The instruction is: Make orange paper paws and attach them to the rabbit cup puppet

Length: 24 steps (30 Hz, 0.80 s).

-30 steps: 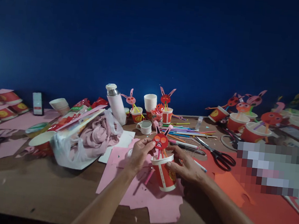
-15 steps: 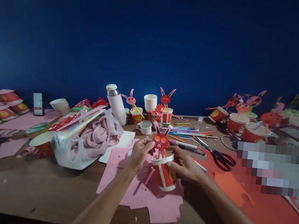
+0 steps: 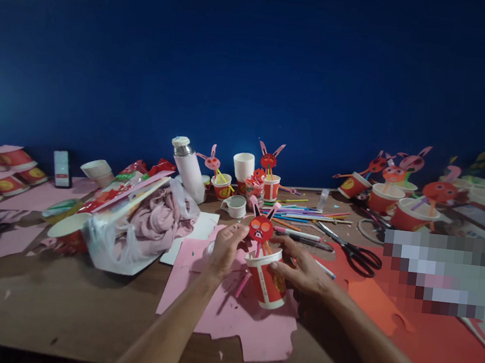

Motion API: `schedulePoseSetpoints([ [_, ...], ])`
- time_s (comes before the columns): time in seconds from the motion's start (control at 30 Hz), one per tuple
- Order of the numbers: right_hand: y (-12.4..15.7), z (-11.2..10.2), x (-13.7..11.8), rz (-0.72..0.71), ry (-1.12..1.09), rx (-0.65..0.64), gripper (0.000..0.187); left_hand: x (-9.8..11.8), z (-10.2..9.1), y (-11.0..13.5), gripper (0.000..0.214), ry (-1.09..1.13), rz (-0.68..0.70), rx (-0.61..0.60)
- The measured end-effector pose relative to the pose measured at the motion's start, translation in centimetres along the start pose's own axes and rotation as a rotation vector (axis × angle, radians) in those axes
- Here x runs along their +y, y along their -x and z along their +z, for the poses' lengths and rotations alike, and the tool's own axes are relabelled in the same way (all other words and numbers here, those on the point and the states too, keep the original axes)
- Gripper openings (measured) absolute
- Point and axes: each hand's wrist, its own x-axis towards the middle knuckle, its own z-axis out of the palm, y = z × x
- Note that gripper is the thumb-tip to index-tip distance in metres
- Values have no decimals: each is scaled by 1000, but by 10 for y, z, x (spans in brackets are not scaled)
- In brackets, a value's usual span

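A red paper cup [image 3: 267, 279] stands tilted on a pink paper sheet [image 3: 228, 313] in front of me. A red paper rabbit face with pink ears [image 3: 261, 227] sticks up out of it on straws. My left hand [image 3: 225, 249] pinches the left edge of that face. My right hand [image 3: 300, 268] is curled around the cup's right side and rim.
Black scissors [image 3: 354, 252] and several pens and straws [image 3: 303, 217] lie behind the cup. A plastic bag with pink cloth [image 3: 142, 226] sits left, a white flask [image 3: 188, 167] behind it. Finished rabbit cups [image 3: 397, 192] line the back right; red paper [image 3: 417, 333] lies to the right.
My left hand's fingers have shifted slightly at the rabbit face. Little else has moved.
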Motion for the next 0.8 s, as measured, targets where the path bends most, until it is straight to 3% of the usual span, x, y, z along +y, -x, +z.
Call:
schedulePoseSetpoints([
  [0.17, 0, 1, 1, -4, -64, 18, 43, 1, -1, 0, 35, 73, -14, 9],
  [0.33, -1, 2, 3, -25, -166, 57, 44, 4, 3, 6, 44, 5, 31, -201],
  [0.47, -1, 1, 2, 1, -276, 84, 48, 4, 7, 13, 58, 63, -55, -293],
  [0.6, 0, 3, 4, -4, -351, 94, 47, 4, 11, 16, 65, 83, -147, -327],
  [0.8, -2, 2, 9, -89, -368, 281, 42, 6, 10, 18, 59, 151, -111, -273],
])
